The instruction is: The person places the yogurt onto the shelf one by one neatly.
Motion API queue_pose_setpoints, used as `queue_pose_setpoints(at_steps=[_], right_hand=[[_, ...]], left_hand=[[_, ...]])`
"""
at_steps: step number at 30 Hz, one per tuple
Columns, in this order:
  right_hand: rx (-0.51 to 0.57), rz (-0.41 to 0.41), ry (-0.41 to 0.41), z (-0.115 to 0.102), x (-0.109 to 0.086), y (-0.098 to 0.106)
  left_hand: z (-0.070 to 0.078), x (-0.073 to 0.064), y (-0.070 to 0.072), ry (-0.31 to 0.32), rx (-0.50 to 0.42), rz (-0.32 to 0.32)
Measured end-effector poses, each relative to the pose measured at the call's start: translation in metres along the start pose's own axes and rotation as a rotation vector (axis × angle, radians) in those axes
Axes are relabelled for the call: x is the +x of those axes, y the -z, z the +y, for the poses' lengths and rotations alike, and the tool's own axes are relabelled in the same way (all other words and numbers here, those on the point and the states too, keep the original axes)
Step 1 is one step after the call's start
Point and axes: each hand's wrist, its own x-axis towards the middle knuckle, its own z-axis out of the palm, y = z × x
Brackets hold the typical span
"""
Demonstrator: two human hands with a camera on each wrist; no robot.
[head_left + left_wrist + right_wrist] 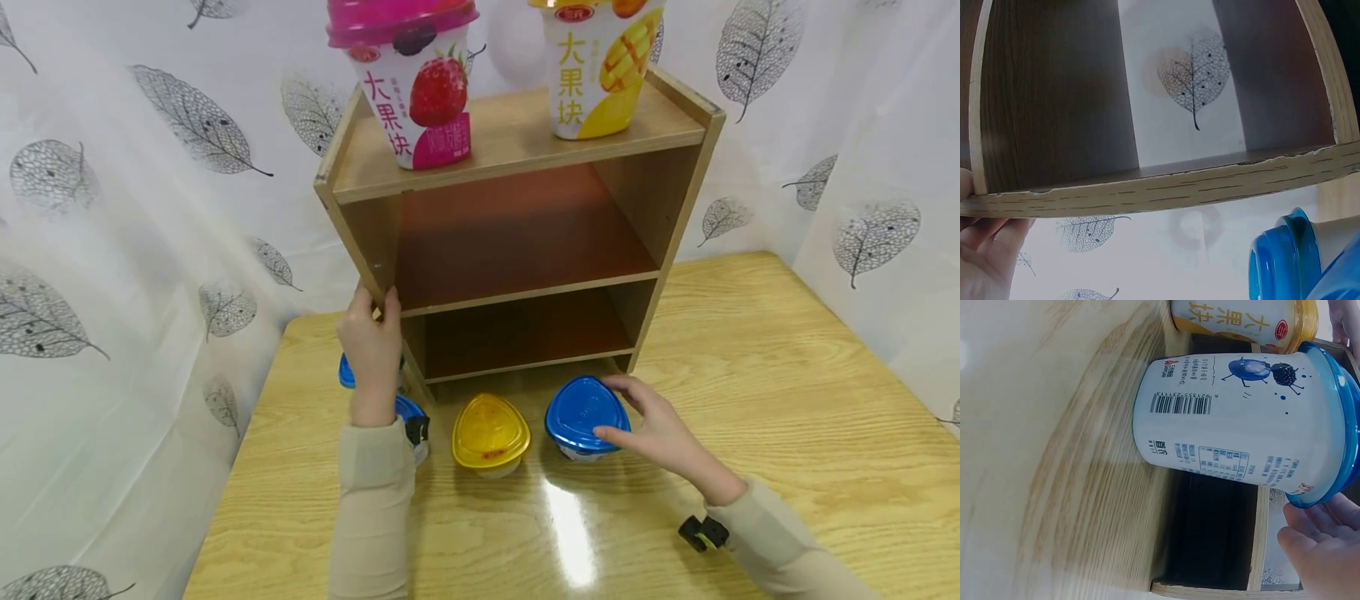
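"At left, the left hand (372, 354) is clamping the shelf (517, 233); could tilting be toppling the pink-lidded cup (420, 100)?"

"Possibly. The right hand (660, 427), fingers apart, is touching the blue-lidded cup (585, 415) on the table (787, 375); nudging risks tipping."

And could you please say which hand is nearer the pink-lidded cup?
Left: the left hand grips the shelf below the pink-lidded cup; the right hand is farther off, down at a blue-lidded cup.

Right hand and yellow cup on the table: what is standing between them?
A blue cup stands between the right hand and the yellow cup. Both the head view and the right wrist view show it.
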Motion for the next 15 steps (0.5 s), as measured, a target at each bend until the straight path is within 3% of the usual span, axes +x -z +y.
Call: queue_pose_setpoints(at_steps=[15], right_hand=[[0.082, -0.075, 0.005, 0.0055, 0.0021, 0.0032]], left_hand=[[-0.0019, 0.0, -0.0016, 0.016, -0.01, 0.004]])
